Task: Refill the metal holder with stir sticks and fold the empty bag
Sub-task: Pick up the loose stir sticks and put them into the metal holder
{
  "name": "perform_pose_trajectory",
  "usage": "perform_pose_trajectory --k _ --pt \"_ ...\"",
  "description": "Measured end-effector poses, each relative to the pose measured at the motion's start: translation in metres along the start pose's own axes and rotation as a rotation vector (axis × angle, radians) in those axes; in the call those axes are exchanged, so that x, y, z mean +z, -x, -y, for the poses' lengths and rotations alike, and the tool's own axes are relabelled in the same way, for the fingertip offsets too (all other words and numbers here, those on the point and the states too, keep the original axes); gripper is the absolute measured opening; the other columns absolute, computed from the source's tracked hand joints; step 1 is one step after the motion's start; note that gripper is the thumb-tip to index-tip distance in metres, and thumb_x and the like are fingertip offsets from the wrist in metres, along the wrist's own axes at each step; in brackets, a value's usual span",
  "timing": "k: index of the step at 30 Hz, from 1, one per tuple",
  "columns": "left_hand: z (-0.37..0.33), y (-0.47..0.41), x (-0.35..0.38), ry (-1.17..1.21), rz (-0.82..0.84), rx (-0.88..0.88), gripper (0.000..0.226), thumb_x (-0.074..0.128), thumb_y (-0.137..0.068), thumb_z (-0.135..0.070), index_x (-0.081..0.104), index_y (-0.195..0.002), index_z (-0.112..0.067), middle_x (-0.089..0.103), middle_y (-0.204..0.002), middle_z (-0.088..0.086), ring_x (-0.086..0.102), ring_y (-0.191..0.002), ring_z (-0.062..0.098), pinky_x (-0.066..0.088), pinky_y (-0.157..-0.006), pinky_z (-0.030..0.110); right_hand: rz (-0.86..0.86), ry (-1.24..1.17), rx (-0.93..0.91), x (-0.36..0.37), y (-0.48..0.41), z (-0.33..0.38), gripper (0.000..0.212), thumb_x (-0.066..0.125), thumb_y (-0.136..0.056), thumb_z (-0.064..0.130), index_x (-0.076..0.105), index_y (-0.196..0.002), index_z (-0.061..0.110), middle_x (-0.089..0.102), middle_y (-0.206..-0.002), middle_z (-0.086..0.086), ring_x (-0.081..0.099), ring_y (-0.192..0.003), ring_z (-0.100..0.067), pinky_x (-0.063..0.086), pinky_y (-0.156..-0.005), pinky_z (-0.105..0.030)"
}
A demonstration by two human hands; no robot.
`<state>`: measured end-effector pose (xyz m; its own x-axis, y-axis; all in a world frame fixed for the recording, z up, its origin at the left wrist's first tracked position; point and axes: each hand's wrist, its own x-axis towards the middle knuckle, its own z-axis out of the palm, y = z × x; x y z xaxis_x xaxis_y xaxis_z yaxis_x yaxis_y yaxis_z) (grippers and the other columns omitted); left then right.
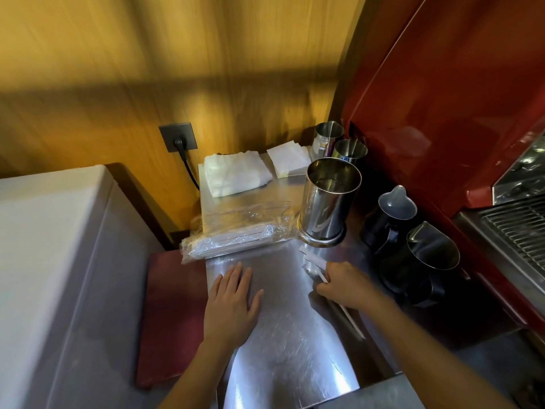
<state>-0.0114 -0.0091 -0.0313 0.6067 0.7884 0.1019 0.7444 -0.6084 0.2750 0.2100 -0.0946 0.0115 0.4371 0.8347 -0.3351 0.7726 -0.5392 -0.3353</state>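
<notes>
A tall shiny metal holder [328,202] stands upright on the steel counter [283,335]; its inside looks empty. To its left lies a clear plastic bag [236,234] with pale stir sticks inside. My right hand [343,283] is closed around a small bunch of stir sticks [314,262] lying on the counter just below the holder; their ends stick out on both sides of the hand. My left hand [233,299] rests flat and open on the counter, below the bag, touching nothing else.
Two black milk jugs [418,255] stand right of my right hand, a red espresso machine [442,113] behind them. Two smaller steel cups [339,143], a napkin stack [287,159] and a folded white cloth [233,172] sit at the back. A white appliance [53,261] fills the left.
</notes>
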Motion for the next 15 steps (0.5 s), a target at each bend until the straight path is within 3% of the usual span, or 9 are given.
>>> perform_pose_trajectory --k 2,4,6,8,11,15 --pt "0.000 0.000 0.001 -0.006 -0.002 -0.002 0.058 0.033 -0.088 -0.047 0.054 -0.128 -0.010 0.055 -0.134 0.013 0.048 -0.127 0.028 0.035 -0.106 0.046 -0.016 -0.106 -0.013 -0.013 0.001 0.005 0.023 0.056 -0.075 0.032 0.041 -0.064 0.019 0.054 -0.074 -0.004 0.051 -0.071 -0.024 0.033 -0.052 -0.028" --pt "0.000 0.000 0.001 -0.010 0.001 -0.008 0.059 0.031 -0.088 -0.048 0.053 -0.129 -0.011 0.054 -0.136 0.013 0.047 -0.128 0.027 0.033 -0.107 0.045 -0.076 -0.209 -0.040 -0.033 0.004 0.014 0.022 0.058 -0.074 0.030 0.042 -0.060 0.022 0.051 -0.065 0.000 0.051 -0.064 -0.021 0.034 -0.050 -0.028" --pt "0.000 0.000 0.002 -0.016 0.002 -0.017 0.060 0.029 -0.088 -0.048 0.052 -0.130 -0.012 0.053 -0.137 0.012 0.045 -0.130 0.027 0.032 -0.107 0.044 -0.150 -0.338 -0.084 -0.055 0.006 0.022 0.009 0.058 -0.075 0.026 0.054 -0.072 0.019 0.055 -0.065 -0.002 0.051 -0.058 -0.017 0.038 -0.051 -0.028" --pt "-0.001 0.000 0.002 -0.018 0.008 -0.030 0.060 0.028 -0.088 -0.048 0.051 -0.130 -0.012 0.053 -0.137 0.012 0.045 -0.130 0.027 0.032 -0.107 0.045 -0.222 -0.471 -0.155 -0.078 0.010 0.031 0.011 0.057 -0.077 0.024 0.060 -0.084 0.016 0.059 -0.066 -0.006 0.052 -0.048 -0.009 0.043 -0.049 -0.027" --pt "-0.002 0.000 0.001 -0.025 0.021 -0.038 0.058 0.030 -0.088 -0.047 0.054 -0.127 -0.012 0.056 -0.134 0.012 0.049 -0.126 0.027 0.035 -0.105 0.046 -0.389 -0.555 -0.287 -0.111 0.014 0.042 0.006 0.056 -0.081 0.015 0.055 -0.077 0.018 0.060 -0.061 -0.008 0.052 -0.039 -0.003 0.042 -0.043 -0.021" --pt "-0.001 0.000 0.000 -0.045 0.036 -0.048 0.056 0.032 -0.087 -0.047 0.059 -0.122 -0.013 0.060 -0.129 0.010 0.055 -0.121 0.026 0.040 -0.101 0.046 -0.707 -0.665 -0.353 -0.148 0.011 0.048 0.015 0.054 -0.083 0.017 0.051 -0.073 0.028 0.062 -0.066 -0.013 0.052 -0.045 -0.013 0.045 -0.046 -0.030"
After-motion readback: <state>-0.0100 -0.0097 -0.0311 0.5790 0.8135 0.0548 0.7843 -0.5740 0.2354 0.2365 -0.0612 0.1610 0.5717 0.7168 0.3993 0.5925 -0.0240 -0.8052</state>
